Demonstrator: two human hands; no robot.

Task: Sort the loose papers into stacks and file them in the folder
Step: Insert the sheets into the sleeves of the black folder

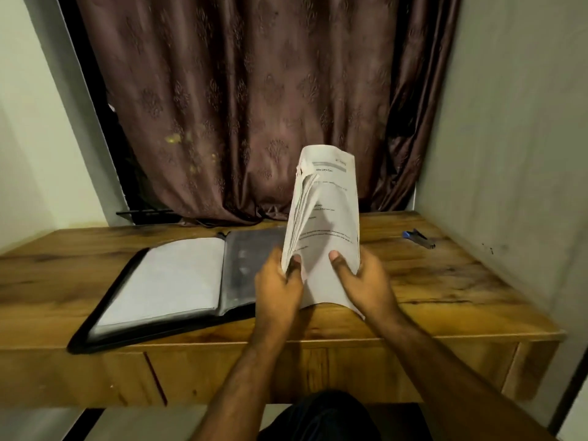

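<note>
Papers [327,218], a thick white printed sheaf with curled, fanned edges, stand upright above the wooden surface [445,281]. Both hands pinch the bottom: left hand [278,281] at the fanned edge, right hand [366,281] thumb on the front sheet. Beside them, left, lies the open black folder [178,281].

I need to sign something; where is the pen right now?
In the head view, the pen lies on the far right of the wooden desk, near the wall, right of the held papers.
</note>
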